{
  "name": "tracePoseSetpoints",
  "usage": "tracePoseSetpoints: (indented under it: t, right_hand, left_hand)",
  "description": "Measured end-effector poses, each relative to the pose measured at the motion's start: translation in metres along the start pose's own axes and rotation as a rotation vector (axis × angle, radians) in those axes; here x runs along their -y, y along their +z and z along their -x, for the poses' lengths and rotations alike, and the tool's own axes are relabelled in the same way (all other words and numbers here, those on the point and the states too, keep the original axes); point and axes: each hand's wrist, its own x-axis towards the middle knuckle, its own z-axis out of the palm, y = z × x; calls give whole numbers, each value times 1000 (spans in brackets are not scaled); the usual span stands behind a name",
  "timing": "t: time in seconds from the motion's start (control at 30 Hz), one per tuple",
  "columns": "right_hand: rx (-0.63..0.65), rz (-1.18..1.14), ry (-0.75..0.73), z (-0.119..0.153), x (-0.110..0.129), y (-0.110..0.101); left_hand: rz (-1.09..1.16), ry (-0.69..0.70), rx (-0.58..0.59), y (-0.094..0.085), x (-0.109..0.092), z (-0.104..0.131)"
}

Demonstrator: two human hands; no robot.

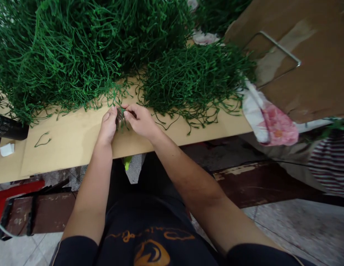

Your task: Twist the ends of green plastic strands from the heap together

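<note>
Close together at the cardboard's front edge, both my hands are closed on thin green plastic stems (122,112). My left hand (108,123) pinches them from the left, thumb and fingers together. From the other side my right hand (140,120) grips the same stems with bent fingers. Some stem tips stick out above and below the fingers. Just beyond my hands rises a large heap of green plastic stems (77,55). To the right lies a smaller, flatter pile of stems (191,77).
Cardboard (66,142) covers the table, with one loose stem (43,139) on it. A black cylinder (9,126) and a white scrap (7,149) are at left. On the right stand a brown cardboard box (313,74) with a metal wire loop and a pink floral cloth (279,123).
</note>
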Motion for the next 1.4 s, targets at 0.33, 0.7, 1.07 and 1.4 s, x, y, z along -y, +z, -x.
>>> tracePoseSetpoints:
  t: [0.33, 0.7, 1.07, 1.4]
  right_hand:
    - [-79, 68, 37, 0, -3, 0]
    - [-40, -12, 86, 6, 3, 5]
    - [5, -167, 43, 6, -5, 16]
    - [-9, -54, -33, 13, -8, 12]
  left_hand:
    - [-56, 6, 66, 2, -7, 2]
    - [-73, 26, -73, 4, -3, -1]
    - [-98, -34, -238, 12, -5, -7]
    - [-137, -66, -209, 12, -6, -8]
